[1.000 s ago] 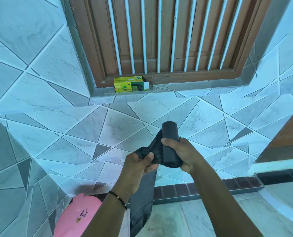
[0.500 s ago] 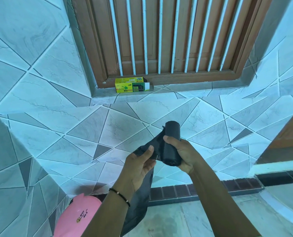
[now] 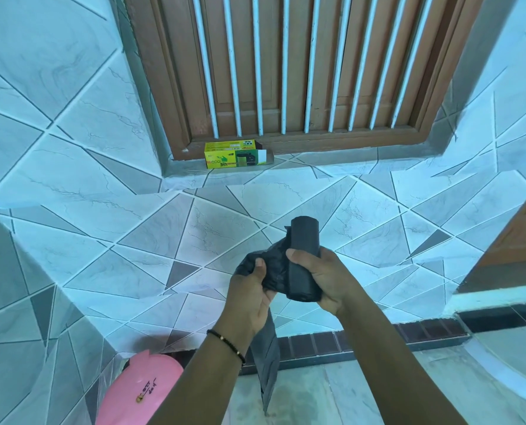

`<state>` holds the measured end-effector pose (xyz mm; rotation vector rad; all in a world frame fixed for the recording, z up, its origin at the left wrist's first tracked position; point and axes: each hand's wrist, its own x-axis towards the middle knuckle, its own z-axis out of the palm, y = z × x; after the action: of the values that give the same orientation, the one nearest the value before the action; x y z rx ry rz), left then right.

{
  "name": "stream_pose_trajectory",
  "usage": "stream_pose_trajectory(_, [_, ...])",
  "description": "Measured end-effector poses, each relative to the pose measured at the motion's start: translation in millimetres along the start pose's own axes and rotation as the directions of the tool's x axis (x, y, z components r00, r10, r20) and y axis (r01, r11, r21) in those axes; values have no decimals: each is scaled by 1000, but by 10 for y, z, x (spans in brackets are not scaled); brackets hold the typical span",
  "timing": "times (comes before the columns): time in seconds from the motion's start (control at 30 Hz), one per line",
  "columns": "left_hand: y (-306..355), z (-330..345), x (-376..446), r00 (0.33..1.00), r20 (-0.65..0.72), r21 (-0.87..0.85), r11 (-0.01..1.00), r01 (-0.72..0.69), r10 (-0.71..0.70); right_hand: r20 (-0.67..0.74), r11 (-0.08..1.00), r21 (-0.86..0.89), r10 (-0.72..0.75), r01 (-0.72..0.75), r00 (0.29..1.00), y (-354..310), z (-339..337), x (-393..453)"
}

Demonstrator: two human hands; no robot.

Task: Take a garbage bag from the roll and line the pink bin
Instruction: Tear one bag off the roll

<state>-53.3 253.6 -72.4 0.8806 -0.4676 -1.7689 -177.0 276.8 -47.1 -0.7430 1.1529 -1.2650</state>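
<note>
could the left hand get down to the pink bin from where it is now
Probably not yet: the left hand is gripping the loose garbage bag, which hangs from the roll held by the right hand. The path down to the pink bin looks unobstructed.

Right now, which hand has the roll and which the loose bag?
Right hand grips the black roll; left hand pinches the unrolled bag hanging below.

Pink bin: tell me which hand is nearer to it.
Left. The left hand, gripping the loose garbage bag, is above and right of the pink bin. The right hand, holding the roll, is farther right.
</note>
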Motion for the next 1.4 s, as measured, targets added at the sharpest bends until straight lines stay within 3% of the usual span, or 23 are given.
stream_pose_trajectory(0.3, [51,-27,-34,998,-13,34,998,60,-60,56,999,-31,14,-12,998,-14,12,-8])
stream_pose_trajectory(0.47, [76,-88,-24,992,64,-24,994,110,-109,53,999,37,28,-30,998,2,-1,-9])
stream_pose_trajectory(0.67, [68,-99,4,991,-62,354,931,-92,122,-19,999,47,-17,18,1000,-40,-48,0])
stream_pose_trajectory(0.83, [92,-34,-73,989,-31,459,881,-112,142,-54,996,-73,-62,58,997,-13,-26,-11])
stream_pose_trajectory(0.97, [96,5,-105,996,-23,450,890,-72,92,-82,997,-47,-67,63,994,-20,-11,-34])
stream_pose_trajectory(1.17, [96,45,-177,999,32,385,922,-44,34,-23,996,79,40,-38,999,-80,-9,-75])
stream_pose_trajectory(1.4, [121,52,-186,995,5,420,903,-93,100,-28,988,141,63,-58,998,-70,-15,-76])
